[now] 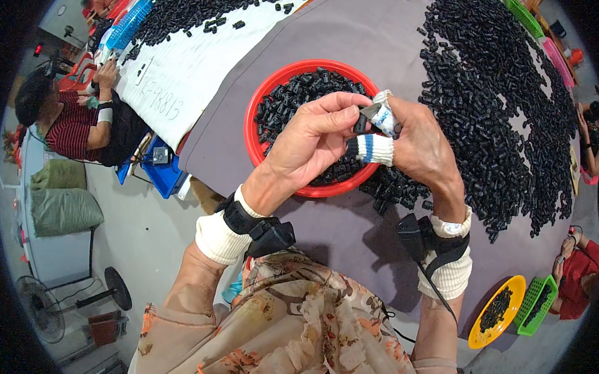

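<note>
- Left hand [311,138] and right hand [423,148] meet above the counter [357,40], both pinched narrow on one small black plastic piece [361,120] held between their fingertips
- Right thumb and forefinger wear white cloth wraps with blue stripes [373,149]
- Directly beneath the hands sits a red bowl [263,97] filled with the same black pieces
- Right of the right hand and beyond it, a wide heap of black pieces [493,108] covers the grey counter
- Far off to the left, another person's striped sleeve [74,130]
</note>
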Available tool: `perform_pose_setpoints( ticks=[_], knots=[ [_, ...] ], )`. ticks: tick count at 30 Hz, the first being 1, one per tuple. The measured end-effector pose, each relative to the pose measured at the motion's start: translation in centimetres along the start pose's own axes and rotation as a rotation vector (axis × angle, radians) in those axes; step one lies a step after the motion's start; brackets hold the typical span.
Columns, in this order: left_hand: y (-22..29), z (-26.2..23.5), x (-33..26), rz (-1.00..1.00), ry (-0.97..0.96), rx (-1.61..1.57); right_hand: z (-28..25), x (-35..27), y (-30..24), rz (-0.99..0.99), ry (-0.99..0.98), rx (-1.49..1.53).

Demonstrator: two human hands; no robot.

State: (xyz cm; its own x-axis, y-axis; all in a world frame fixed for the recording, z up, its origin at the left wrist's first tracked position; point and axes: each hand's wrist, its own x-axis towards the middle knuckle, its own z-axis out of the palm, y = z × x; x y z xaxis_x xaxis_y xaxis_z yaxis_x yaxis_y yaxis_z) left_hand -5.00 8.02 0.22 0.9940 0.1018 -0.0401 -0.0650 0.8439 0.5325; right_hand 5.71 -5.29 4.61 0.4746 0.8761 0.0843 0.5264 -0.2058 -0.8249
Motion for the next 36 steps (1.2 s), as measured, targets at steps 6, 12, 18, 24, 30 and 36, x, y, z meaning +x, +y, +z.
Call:
perform_pose_setpoints(
  ticks=[6,12,18,24,30,36],
  knots=[
    [-0.1,0.1,0.1,-0.002,0.044,0.070,0.5,-0.1,0.8,-0.011,-0.011,0.052],
    [-0.2,0.6,0.1,-0.003,0.052,0.089,0.3,-0.5,0.6,-0.020,0.002,0.004],
    [-0.2,-0.1,0.1,0.012,-0.001,0.017,0.7,-0.8,0.5,-0.016,0.092,0.146],
    [-0.2,0.1,0.0,0.035,-0.036,-0.017,1.0,-0.9,-0.2,-0.079,0.186,0.292],
    [-0.1,0.4,-0.2,0.062,0.030,0.037,1.4,-0.5,0.2,-0.070,0.153,0.288],
    [0.2,1.1,-0.2,0.076,0.149,0.221,1.7,-0.2,0.5,-0.129,0.175,0.212]
  ],
)
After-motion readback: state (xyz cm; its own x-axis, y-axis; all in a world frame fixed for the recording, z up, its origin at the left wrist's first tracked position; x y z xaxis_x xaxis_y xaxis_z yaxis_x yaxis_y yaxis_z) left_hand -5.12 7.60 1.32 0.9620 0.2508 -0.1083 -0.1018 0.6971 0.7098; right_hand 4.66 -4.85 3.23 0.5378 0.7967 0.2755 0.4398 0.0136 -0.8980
